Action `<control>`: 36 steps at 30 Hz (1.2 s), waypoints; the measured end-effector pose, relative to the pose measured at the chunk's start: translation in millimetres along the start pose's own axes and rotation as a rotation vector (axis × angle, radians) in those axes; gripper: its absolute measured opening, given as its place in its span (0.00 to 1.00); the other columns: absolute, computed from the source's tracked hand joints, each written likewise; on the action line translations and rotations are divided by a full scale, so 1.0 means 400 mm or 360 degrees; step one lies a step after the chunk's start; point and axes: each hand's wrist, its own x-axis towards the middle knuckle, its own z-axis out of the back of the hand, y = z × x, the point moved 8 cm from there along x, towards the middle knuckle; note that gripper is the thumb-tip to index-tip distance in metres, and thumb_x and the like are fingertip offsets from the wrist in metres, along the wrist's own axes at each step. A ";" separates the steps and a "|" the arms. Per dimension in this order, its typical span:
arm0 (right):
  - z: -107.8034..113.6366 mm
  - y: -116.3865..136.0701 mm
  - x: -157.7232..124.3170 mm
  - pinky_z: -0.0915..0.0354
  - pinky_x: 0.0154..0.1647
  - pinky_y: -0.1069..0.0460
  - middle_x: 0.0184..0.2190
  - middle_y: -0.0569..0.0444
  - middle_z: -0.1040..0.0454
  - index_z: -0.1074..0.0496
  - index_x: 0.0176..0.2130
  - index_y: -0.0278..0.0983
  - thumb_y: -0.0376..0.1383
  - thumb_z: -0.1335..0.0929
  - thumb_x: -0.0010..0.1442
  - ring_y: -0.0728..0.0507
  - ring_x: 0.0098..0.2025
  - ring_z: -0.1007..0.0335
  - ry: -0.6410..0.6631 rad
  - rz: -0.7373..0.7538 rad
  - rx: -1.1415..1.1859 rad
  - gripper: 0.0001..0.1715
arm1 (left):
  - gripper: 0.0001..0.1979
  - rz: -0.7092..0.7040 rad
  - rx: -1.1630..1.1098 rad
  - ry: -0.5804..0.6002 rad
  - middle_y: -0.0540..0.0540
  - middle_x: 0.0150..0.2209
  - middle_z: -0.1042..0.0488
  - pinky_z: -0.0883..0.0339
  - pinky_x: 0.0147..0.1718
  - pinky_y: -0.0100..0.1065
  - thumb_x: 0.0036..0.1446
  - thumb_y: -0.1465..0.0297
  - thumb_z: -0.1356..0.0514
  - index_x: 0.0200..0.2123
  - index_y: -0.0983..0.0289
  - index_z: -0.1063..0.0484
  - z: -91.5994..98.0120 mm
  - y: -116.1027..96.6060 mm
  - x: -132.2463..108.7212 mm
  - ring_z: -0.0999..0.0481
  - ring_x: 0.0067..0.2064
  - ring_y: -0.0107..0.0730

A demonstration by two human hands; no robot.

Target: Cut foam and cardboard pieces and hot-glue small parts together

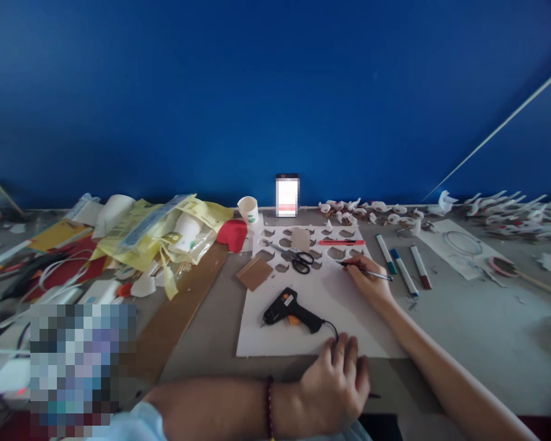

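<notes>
1. A deep blue wall (275, 92) stands behind a cluttered grey worktop (463, 324).
2. A white sheet (284, 340) with a grid of cut-out holes at its far end lies flat in the middle of the worktop.
3. The right hand (371, 285) rests on the sheet's right part, fingers closed around a thin pen (366, 272) whose tip touches the sheet just below the holes.
4. The left hand (335, 383), a bead bracelet at its wrist, lies palm down with loosely spread fingers on the sheet's near edge and grips nothing.
5. A black glue gun (292, 311) lies on the sheet between the hands, its cord running toward the left hand.
6. Black scissors (299, 260) rest on the cut-outs.
7. Three markers (404, 272) lie just right of the sheet.
8. A paper cup (248, 209) stands by the wall.
</notes>
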 end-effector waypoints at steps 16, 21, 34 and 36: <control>-0.009 0.019 -0.006 0.37 0.30 0.51 0.28 0.51 0.22 0.24 0.34 0.37 0.40 0.36 0.51 0.43 0.29 0.28 0.0078 0.0030 -0.0102 0.14 | 0.16 0.0004 -0.0004 -0.0026 0.65 0.50 0.25 0.38 0.47 0.44 0.62 0.68 0.51 0.48 0.69 0.30 0.007 0.001 0.001 0.26 0.51 0.48; -0.004 0.009 -0.008 0.38 0.30 0.51 0.27 0.52 0.23 0.25 0.32 0.38 0.39 0.36 0.50 0.43 0.29 0.29 0.0043 0.0014 -0.0087 0.12 | 0.16 0.0005 -0.0006 -0.0021 0.65 0.50 0.25 0.39 0.47 0.44 0.62 0.68 0.51 0.48 0.69 0.30 0.006 -0.001 0.000 0.26 0.51 0.48; 0.010 0.009 -0.011 0.40 0.28 0.52 0.24 0.54 0.25 0.26 0.29 0.37 0.39 0.36 0.49 0.44 0.26 0.32 -0.0032 0.0050 -0.0142 0.12 | 0.16 -0.0002 0.0006 -0.0041 0.64 0.49 0.24 0.39 0.47 0.44 0.62 0.69 0.51 0.48 0.68 0.29 0.009 0.000 0.001 0.25 0.51 0.48; 0.014 0.009 -0.011 0.40 0.27 0.52 0.23 0.54 0.25 0.26 0.28 0.37 0.39 0.37 0.49 0.45 0.26 0.33 -0.0056 0.0044 -0.0153 0.11 | 0.16 0.0000 0.0002 -0.0042 0.64 0.49 0.24 0.38 0.46 0.44 0.62 0.69 0.51 0.48 0.68 0.29 0.007 0.000 0.002 0.25 0.51 0.48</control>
